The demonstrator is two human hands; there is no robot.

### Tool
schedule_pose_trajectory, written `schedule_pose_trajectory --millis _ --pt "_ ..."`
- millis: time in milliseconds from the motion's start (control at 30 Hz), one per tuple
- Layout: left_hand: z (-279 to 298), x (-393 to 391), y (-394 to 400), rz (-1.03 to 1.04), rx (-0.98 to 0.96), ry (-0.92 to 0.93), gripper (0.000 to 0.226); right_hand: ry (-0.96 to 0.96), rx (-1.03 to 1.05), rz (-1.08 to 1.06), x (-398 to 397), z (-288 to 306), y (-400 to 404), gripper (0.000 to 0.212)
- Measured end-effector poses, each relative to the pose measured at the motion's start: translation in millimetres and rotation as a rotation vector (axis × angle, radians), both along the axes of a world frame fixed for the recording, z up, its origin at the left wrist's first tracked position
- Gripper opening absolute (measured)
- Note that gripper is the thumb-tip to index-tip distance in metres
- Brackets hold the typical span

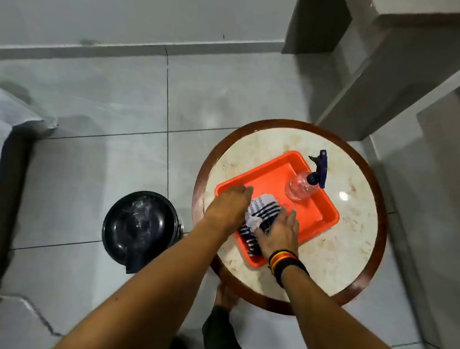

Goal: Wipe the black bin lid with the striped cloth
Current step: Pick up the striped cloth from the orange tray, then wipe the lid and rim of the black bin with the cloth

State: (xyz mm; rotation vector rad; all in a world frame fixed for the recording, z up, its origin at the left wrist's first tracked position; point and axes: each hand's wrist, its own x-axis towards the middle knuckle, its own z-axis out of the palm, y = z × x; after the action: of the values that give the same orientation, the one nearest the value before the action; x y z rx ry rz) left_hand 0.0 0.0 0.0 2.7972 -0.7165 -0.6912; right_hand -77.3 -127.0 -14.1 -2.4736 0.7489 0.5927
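Observation:
The black bin lid (139, 223) is round and shiny, with pale dusty smears, on a bin standing on the floor left of the table. The striped cloth (261, 212), white with dark blue stripes, lies bunched in the near corner of an orange tray (313, 216). My left hand (227, 208) rests on the cloth's left side with fingers curled at the tray rim. My right hand (280, 237) lies on the cloth's right side, fingers closing over it. A black, red and yellow wristband sits on my right wrist.
The tray lies on a round marble-topped table (349, 247) with a dark wooden rim. A clear spray bottle (303, 185) with a blue trigger stands at the tray's far corner. A bed edge (0, 172) is at the left, grey steps (412, 86) at the right. My feet show below the table.

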Motion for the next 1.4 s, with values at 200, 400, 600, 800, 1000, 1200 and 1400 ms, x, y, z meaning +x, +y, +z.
schedule_pose_trajectory --millis 200,400,600,800,1000,1200,1400 --pt "-52 6 -32 -0.038 0.11 0.097 0.059 0.155 -0.063 -0.028 1 -51 5 0.106" --pt "-78 14 -38 0.018 0.055 0.106 0.036 0.002 -0.103 -0.043 5 -68 4 0.07" --pt "-44 18 -17 0.215 -0.193 0.113 0.036 -0.242 0.002 -0.064 14 -34 2 0.062" --pt "27 35 52 0.524 -0.46 -0.065 0.055 -0.464 -0.116 0.168 58 36 48 0.062" --pt "36 -4 190 0.937 -0.568 -0.172 0.059 -0.526 -0.108 0.529 76 54 181 0.062" --pt "-52 -65 279 1.127 -0.499 -0.046 0.049 -0.368 -0.117 0.818 51 -34 273 0.062" --pt "-162 -73 307 1.156 -0.456 0.04 0.053 -0.289 -0.137 0.821 50 -148 311 0.056"
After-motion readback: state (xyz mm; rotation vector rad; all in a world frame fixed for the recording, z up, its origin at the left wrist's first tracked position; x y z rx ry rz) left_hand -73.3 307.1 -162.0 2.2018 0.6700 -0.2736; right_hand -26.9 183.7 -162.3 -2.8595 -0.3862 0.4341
